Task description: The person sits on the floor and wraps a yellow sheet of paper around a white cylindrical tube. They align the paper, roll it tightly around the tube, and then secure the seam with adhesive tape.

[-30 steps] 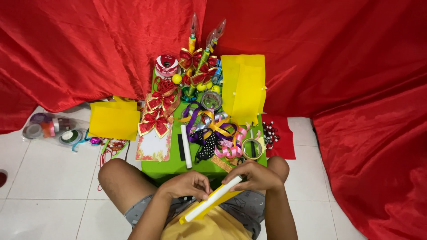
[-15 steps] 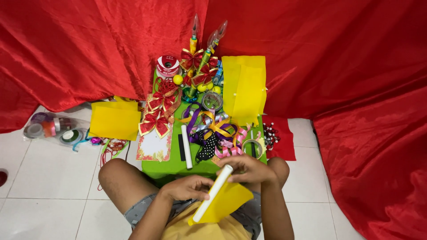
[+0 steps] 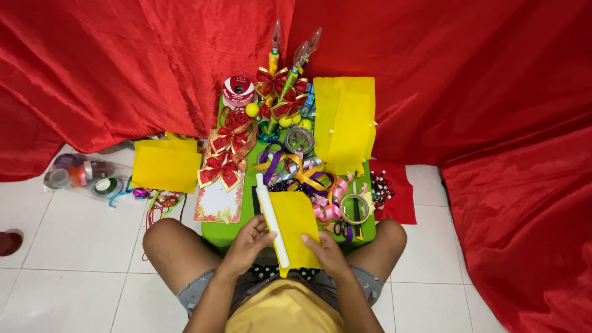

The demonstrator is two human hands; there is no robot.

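Red satin cloth (image 3: 123,68) fills the top and right of the frame, draped down to the white tiled floor (image 3: 74,234). In the centre stands a small green desk (image 3: 229,233), crowded with red-and-gold bows (image 3: 223,154), curled ribbons (image 3: 302,174), a tape roll (image 3: 355,208) and a long yellow sheet (image 3: 346,120) at upper centre-right. More yellow sheets (image 3: 165,165) lie on the floor at centre left.

At lower centre the person sits with knees either side of the desk. The yellow felt piece (image 3: 296,228), which a moment ago stood tilted on edge between the hands, now lies turned flat, face up, over the desk's near edge. The white stick (image 3: 271,219) now runs along its left edge, from near the chest up toward the ribbons.

The left hand (image 3: 248,242) has its grip closed, thumb and fingers pinching the stick against the felt's edge. The right hand (image 3: 325,251) pinches the felt's lower right corner. By my judgement, the felt is being lined up against the stick.
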